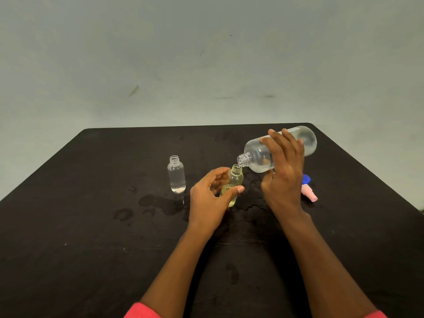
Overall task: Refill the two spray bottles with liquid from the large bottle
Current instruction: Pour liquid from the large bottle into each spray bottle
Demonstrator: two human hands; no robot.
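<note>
Right hand is clamped round the large bottle, tipped almost flat, its neck at the mouth of the yellow bottle. The left hand pinches that bottle, tilted, at table centre, and the clear bottle stands uncapped to the left. Wet patches suggest spillage: advise mouths aligned, a slow tilt, and the yellow bottle held steady.

Light's dim-ish and flat, evenly washing the pale grey-green wall. Whole shot's kinda soft, faint sheen off wet patches on the matte black counter.
</note>
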